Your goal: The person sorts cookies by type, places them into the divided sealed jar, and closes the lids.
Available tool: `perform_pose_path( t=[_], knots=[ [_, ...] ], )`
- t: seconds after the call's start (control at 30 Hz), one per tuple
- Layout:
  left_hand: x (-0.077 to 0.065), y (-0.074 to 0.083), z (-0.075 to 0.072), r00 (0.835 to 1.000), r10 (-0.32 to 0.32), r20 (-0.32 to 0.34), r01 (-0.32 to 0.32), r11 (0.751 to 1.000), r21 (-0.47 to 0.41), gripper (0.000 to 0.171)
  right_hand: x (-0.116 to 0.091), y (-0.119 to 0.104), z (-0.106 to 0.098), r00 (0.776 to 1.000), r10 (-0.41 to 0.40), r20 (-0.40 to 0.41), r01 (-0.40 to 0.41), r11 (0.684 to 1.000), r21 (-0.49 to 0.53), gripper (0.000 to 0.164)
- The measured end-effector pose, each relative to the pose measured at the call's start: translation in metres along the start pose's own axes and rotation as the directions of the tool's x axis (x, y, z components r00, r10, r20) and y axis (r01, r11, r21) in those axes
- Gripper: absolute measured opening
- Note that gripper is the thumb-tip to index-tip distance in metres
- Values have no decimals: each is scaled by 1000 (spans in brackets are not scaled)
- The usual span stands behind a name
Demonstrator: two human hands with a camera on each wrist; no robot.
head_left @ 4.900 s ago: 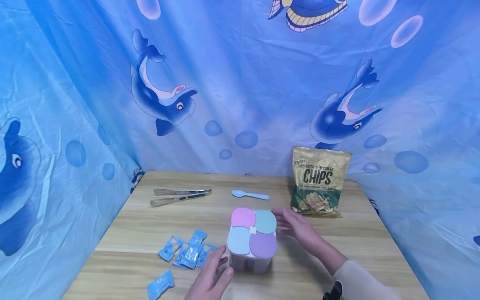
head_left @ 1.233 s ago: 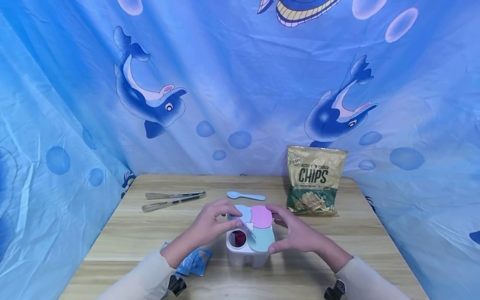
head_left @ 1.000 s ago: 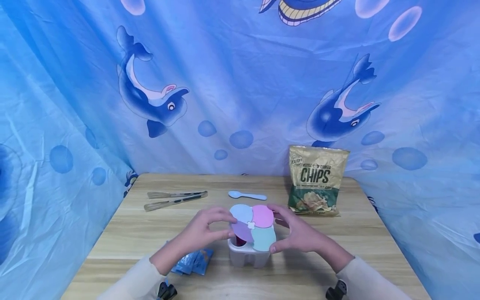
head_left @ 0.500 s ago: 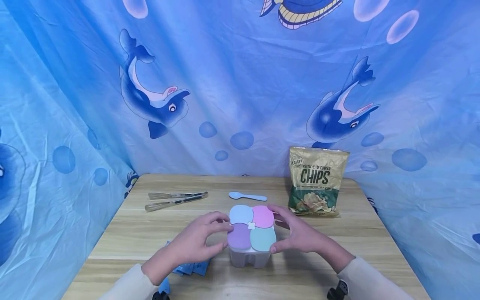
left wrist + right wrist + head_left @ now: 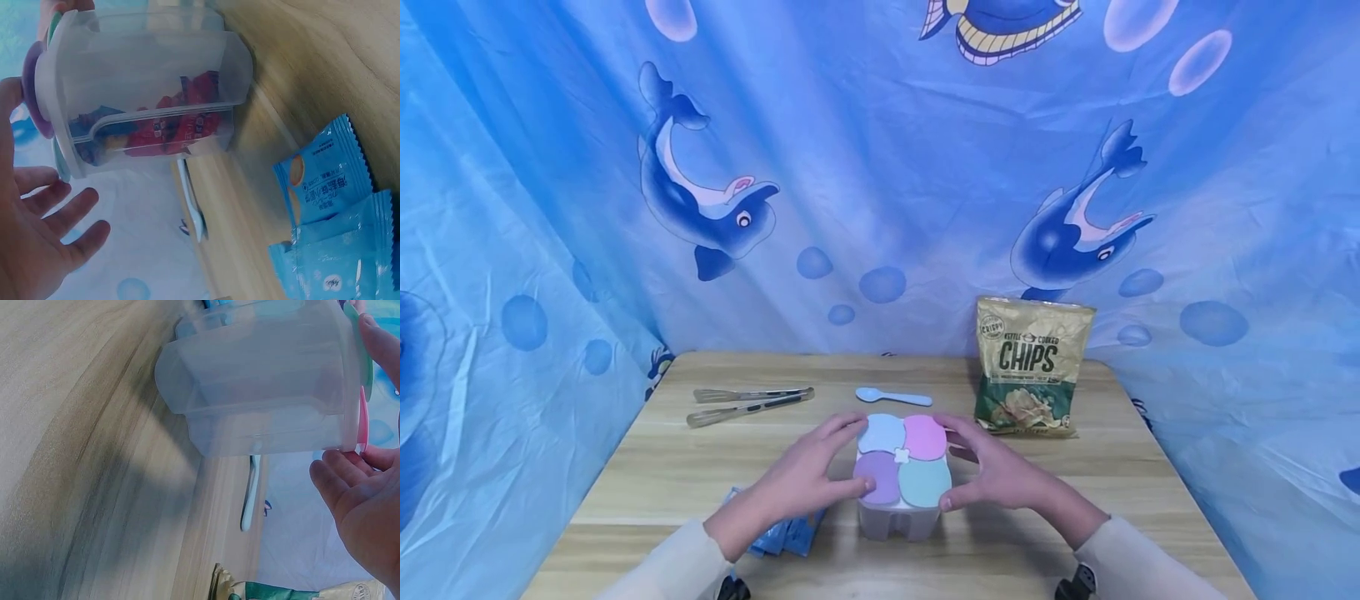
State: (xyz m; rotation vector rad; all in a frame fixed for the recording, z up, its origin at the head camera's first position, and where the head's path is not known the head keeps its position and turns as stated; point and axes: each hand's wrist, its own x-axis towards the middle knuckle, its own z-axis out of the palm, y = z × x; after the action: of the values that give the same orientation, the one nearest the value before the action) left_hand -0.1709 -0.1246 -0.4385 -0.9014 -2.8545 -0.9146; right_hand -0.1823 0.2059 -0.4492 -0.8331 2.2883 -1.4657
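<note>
A translucent four-compartment snack box [image 5: 895,523] stands on the table between both hands. Its lids lie level on top: purple [image 5: 878,471], green [image 5: 925,483], pink [image 5: 925,437] and light blue [image 5: 882,432]. My left hand [image 5: 801,479] rests its thumb on the purple lid, index fingertip at the light blue lid's edge, other fingers spread. My right hand [image 5: 1000,471] grips the box's right side, thumb at the green lid and fingertips by the pink lid. Through the wall in the left wrist view show red packets [image 5: 194,119] and a blue wrapper [image 5: 103,122].
Several blue snack packets [image 5: 331,175] lie left of the box, partly under my left forearm in the head view. Behind are metal tongs [image 5: 748,407], a light blue spoon [image 5: 895,397] and an upright chips bag [image 5: 1033,367]. A blue dolphin-print curtain [image 5: 880,167] surrounds the table.
The box has turned about a quarter turn. The purple lid, swung up over red contents a second ago, now lies flat under my left thumb. My right hand has stayed at the box.
</note>
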Motion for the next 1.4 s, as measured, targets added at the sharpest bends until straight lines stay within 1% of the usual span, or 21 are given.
perform_pose_path(
  t=[0.1, 0.2, 0.27, 0.3, 0.37, 0.43, 0.5, 0.63, 0.73, 0.8, 0.83, 0.93, 0.97, 1.0, 1.07, 1.13, 1.23, 1.27, 1.33, 1.37, 1.4],
  knots=[
    [0, 1, 0, 1000, 18, 25, -17, 1000, -25, 79, -1, 1, 1, 1000, 17, 0, -17, 1000, 3, 116],
    [0, 3, 1, 997, 53, 49, -52, 999, -11, 63, -3, 1, 1, 1000, 18, 0, -18, 1000, -3, 116],
    [1, 4, 1, 995, 77, 60, -77, 997, 7, 56, -4, 2, 0, 1000, 0, 0, 0, 1000, -5, 115],
    [2, 4, 2, 995, 80, 62, -81, 997, 17, 56, -4, 1, -1, 1000, -12, -1, 12, 1000, -4, 114],
    [2, 4, 2, 996, 72, 59, -73, 997, 11, 64, -4, 1, -2, 1000, -30, -4, 30, 1000, -6, 113],
    [3, 4, 2, 997, 50, 61, -50, 999, -10, 74, -4, 0, -3, 999, -45, -5, 45, 999, -10, 112],
    [2, 3, 3, 998, 22, 65, -19, 999, -39, 83, -3, 0, -3, 999, -42, -5, 42, 999, -17, 112],
    [1, 2, 4, 997, -12, 73, 19, 995, -94, 87, -2, 1, -4, 999, -35, 2, 35, 999, -11, 110],
    [0, 1, 7, 997, -39, 69, 50, 984, -172, 87, -2, 4, -5, 999, -44, 9, 44, 999, 21, 106],
    [-2, 2, 10, 995, -81, 56, 93, 957, -275, 87, -2, 8, -5, 999, -47, 7, 46, 996, 70, 98],
    [-4, 3, 13, 993, -108, 42, 116, 935, -335, 86, -2, 10, -5, 999, -41, -1, 41, 995, 92, 92],
    [-15, 6, 23, 981, -194, -3, 165, 845, -508, 81, -3, 20, -2, 998, 12, -60, -3, 988, 152, 71],
    [-20, 8, 26, 976, -219, -14, 175, 814, -553, 79, -2, 24, 0, 996, 41, -85, -26, 984, 174, 64],
    [-26, 10, 30, 970, -242, -22, 184, 791, -583, 76, -2, 28, 3, 991, 75, -112, -52, 978, 201, 59],
    [-38, 16, 35, 964, -264, -16, 195, 753, -628, 70, 0, 36, 7, 977, 135, -163, -92, 965, 246, 56],
    [-49, 21, 41, 960, -279, 16, 221, 726, -651, 67, 2, 43, 12, 963, 181, -197, -116, 946, 302, 59],
    [-64, 29, 50, 944, -325, 64, 279, 678, -680, 68, 5, 49, 19, 947, 232, -223, -143, 924, 354, 62],
    [-68, 31, 53, 938, -340, 74, 294, 659, -693, 70, 6, 50, 21, 944, 240, -225, -147, 920, 363, 62],
    [-75, 34, 60, 928, -364, 79, 308, 631, -711, 71, 7, 51, 23, 946, 242, -217, -148, 915, 376, 63],
    [-77, 34, 63, 929, -362, 77, 303, 623, -721, 71, 7, 50, 24, 947, 240, -213, -147, 915, 376, 63],
    [-79, 34, 66, 934, -350, 74, 288, 616, -733, 70, 8, 49, 24, 949, 234, -209, -144, 917, 371, 64]
  ],
)
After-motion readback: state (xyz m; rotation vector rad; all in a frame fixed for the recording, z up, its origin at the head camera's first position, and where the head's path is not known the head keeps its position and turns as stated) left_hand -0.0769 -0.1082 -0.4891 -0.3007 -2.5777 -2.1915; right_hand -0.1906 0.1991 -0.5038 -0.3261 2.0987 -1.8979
